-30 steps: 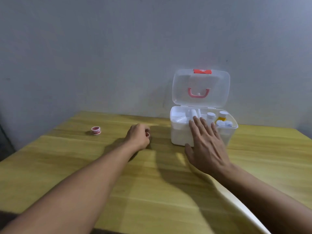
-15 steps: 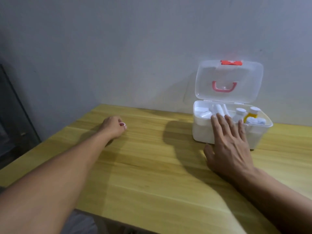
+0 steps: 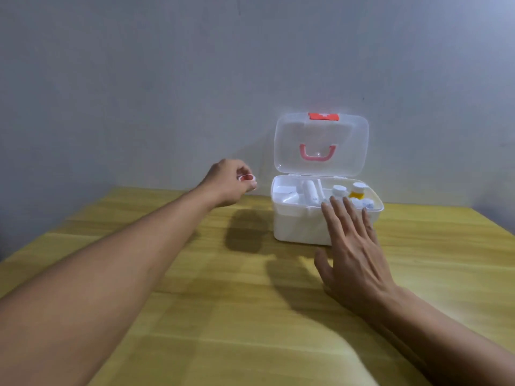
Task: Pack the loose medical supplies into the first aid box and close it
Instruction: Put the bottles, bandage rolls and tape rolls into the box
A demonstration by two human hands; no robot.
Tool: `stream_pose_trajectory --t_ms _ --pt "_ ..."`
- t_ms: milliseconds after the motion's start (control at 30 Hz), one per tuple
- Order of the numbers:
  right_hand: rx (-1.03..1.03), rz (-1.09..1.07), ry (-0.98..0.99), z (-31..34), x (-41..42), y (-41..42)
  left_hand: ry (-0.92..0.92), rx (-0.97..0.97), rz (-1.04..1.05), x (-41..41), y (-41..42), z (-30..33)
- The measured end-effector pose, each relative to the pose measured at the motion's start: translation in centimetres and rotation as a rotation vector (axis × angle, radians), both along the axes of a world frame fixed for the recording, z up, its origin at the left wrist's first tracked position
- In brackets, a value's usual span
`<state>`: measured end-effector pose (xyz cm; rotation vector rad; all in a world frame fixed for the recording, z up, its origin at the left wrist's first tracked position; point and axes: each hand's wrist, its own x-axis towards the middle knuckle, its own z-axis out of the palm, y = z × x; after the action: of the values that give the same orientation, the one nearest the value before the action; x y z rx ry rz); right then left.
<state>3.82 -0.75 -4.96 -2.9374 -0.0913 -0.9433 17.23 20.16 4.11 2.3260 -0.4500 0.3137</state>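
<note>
A second ago the left hand lay closed on the desk, and a small red-and-white tape roll sat on the wood well off to its left. Half a second ago the hand had reached that spot and its fingers were around the roll, still low at the desk. Now the hand is raised clear of the desk, the roll pinched at its fingertips, and it has come closer to the open box on its right. The place where the roll lay is bare.
</note>
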Motion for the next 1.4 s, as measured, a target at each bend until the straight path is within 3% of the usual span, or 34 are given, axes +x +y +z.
stream_pose_trajectory --t_ms 133,300,733,900,1100,1233,1400 --pt "0.031 -0.023 0.004 0.0 -0.6 -1.7 0.016 0.021 -0.123 0.4 -5.5 1.4" --pt "0.066 0.012 -0.016 0.1 -1.4 -3.2 0.069 0.095 -0.121 1.8 -9.7 0.3" --pt "0.118 0.092 -0.058 0.5 -0.7 -4.9 0.130 0.229 -0.111 2.0 -9.9 -1.7" --pt "0.149 0.123 -0.074 1.1 -0.3 -4.4 0.134 0.546 -0.201 1.5 -9.7 -1.9" --pt "0.179 0.127 -0.142 5.9 3.4 -4.1 0.098 0.600 -0.180 1.9 -9.6 -2.4" --pt "0.219 0.059 -0.086 10.9 9.3 -4.8 0.068 0.634 -0.147 2.5 -10.0 -2.8" --pt "0.096 -0.044 -0.069 14.8 14.8 -5.5 0.059 0.646 -0.162 2.9 -9.9 -3.5"
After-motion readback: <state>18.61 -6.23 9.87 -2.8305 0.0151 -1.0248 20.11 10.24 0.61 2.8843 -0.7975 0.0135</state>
